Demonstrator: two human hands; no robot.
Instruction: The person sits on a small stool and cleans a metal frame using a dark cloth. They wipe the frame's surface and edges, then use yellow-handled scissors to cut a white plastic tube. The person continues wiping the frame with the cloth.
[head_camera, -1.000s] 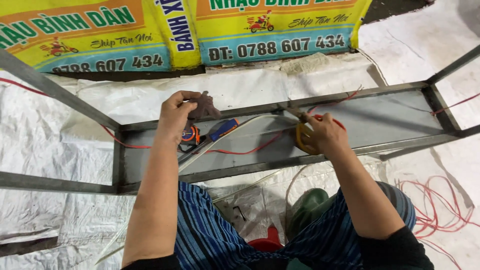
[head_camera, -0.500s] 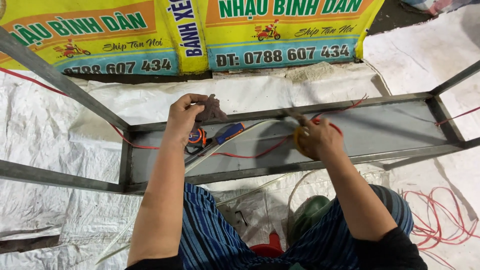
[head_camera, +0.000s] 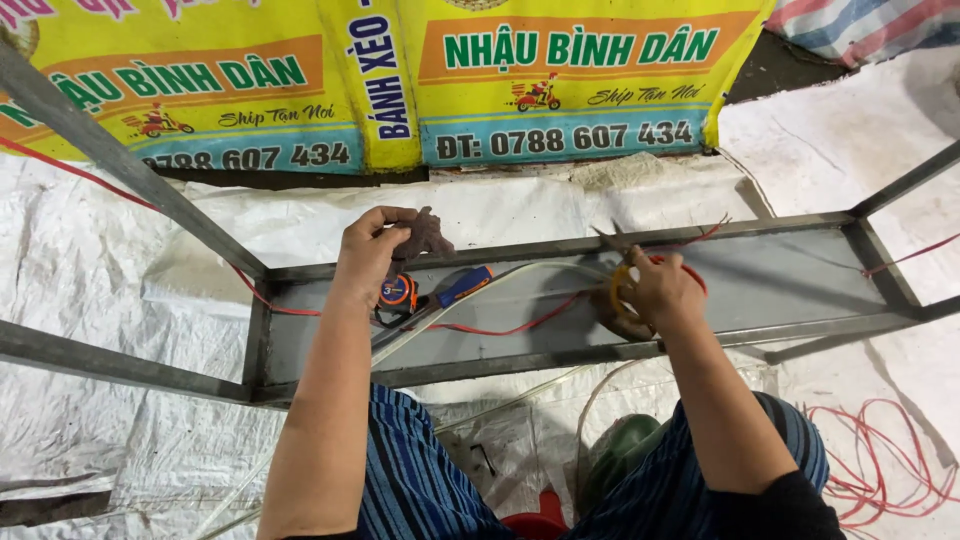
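A crumpled brownish rag (head_camera: 425, 235) sits bunched in the left hand (head_camera: 372, 245), pinched between fingers and thumb, held right at the far rail of the grey metal frame (head_camera: 560, 245). Over on the other side, scissors (head_camera: 625, 275) with yellow and red handle loops ride in the right hand (head_camera: 655, 292), fingers through the loops, the dark blades pointing up and away, tips at the same far rail. A thin red wire (head_camera: 500, 328) snakes along the frame's flat panel, curving toward the scissors.
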